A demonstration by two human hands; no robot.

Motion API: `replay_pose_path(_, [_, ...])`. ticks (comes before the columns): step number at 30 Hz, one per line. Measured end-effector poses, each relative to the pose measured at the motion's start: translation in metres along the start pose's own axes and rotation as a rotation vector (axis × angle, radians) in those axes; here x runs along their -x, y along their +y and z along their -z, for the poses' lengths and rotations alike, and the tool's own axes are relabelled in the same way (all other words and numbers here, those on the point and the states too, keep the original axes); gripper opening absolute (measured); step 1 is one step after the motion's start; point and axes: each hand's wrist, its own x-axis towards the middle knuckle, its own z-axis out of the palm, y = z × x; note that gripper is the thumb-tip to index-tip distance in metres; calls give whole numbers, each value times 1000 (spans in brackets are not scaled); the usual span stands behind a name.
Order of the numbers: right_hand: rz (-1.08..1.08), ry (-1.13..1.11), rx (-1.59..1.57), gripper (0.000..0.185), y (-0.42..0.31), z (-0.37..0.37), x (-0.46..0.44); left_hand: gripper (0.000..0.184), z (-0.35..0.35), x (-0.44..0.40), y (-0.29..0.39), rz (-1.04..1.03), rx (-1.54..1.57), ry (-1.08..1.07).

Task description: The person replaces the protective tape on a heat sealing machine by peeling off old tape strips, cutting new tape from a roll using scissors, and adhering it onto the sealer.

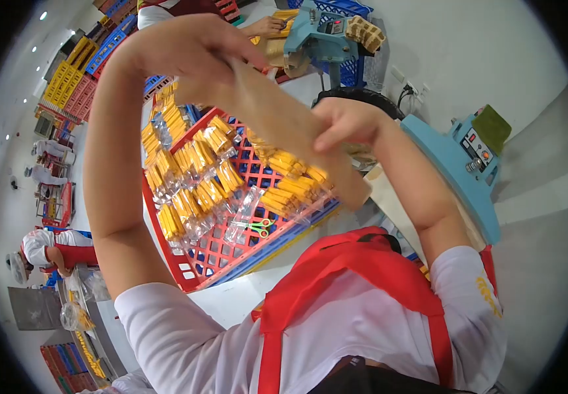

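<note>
A flat tan strip (pixel 284 121), smeared by motion, stretches slantwise between my hands above a red crate. My left hand (pixel 189 49) is raised, its fingers closed on the strip's upper part. Lower down, my right hand (pixel 353 123) pinches the strip's edge between thumb and fingers. Beneath them, the red crate (pixel 189 279) holds several clear bags of yellow sticks (pixel 198 154). Green-handled scissors (pixel 261 227) lie in the crate beside a flat clear plastic bag (pixel 241 217). What the strip is made of cannot be made out.
A light-blue sealing machine (pixel 455 157) stands close to my right arm. Another blue sealer (pixel 320 36) is at the top, near a co-worker's hand (pixel 267 26). Stacked crates (pixel 70 75) and other people fill the left side. A white wall runs along the right.
</note>
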Motion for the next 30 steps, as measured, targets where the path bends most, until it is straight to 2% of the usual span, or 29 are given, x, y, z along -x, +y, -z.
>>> replay_pose_path(1, [-40, 58, -39, 39, 7, 2, 18, 32, 1, 11, -14, 99, 251, 76])
replay_pose_path(2, [-76, 121, -74, 39, 11, 5, 37, 32, -2, 21, -22, 88, 243, 76])
replay_pose_path(4, [-137, 182, -104, 37, 13, 0, 77, 38, -7, 29, -39, 188, 365, 331])
replay_pose_path(5, [-154, 256, 5, 33, 24, 3, 100, 38, -10, 30, -47, 166, 358, 328])
replay_pose_path(7, [-178, 356, 110, 28, 34, 2, 146, 26, -24, 25, -64, 370, 609, 319])
replay_pose_path(8, [-283, 449, 81, 22, 35, -2, 168, 26, -34, 17, -73, 348, 610, 299])
replay_pose_path(9, [-389, 546, 44, 16, 37, -9, 189, 26, -46, 7, -82, 291, 762, 321])
replay_pose_path(10, [-399, 581, 29, 16, 38, -14, 210, 26, -58, -7, -90, 234, 918, 333])
replay_pose_path(12, [-590, 709, 166, 10, 43, -27, 249, 30, -84, -38, -108, 193, 951, 270])
replay_pose_path(13, [-606, 754, 137, 10, 47, -42, 266, 30, -100, -54, -115, 177, 1034, 243])
replay_pose_path(15, [-520, 1009, 48, 11, 53, -73, 296, 30, -130, -87, -112, 188, 1105, 206])
replay_pose_path(16, [-536, 1054, 26, 11, 60, -85, 314, 30, -144, -102, -101, 215, 1157, 195])
replay_pose_path(18, [-559, 1253, 4, 13, 82, -108, 348, 30, -179, -140, -132, 174, 1147, 44])
replay_pose_path(19, [-571, 1286, -17, 13, 89, -121, 358, 28, -188, -150, -119, 181, 1190, -22])
replay_pose_path(21, [-487, 1545, -149, 12, 103, -146, 370, 30, -216, -180, -110, 229, 1218, -44])
replay_pose_path(22, [-494, 1571, -163, 12, 110, -156, 372, 30, -232, -195, -110, 248, 1263, -59])
replay_pose_path(24, [-336, 1859, -249, 11, 126, -172, 374, 32, -258, -221, -109, 218, 1238, -154])
replay_pose_path(26, [-316, 1965, -308, 10, 148, -188, 386, 33, -280, -237, -87, 299, 1269, -71])
replay_pose_path(28, [-374, 2219, -278, 10, 164, -200, 391, 35, -316, -256, -105, 257, 1231, -121])
replay_pose_path(30, [-391, 2283, -339, 8, 176, -211, 396, 39, -348, -267, -106, 293, 1175, -61])
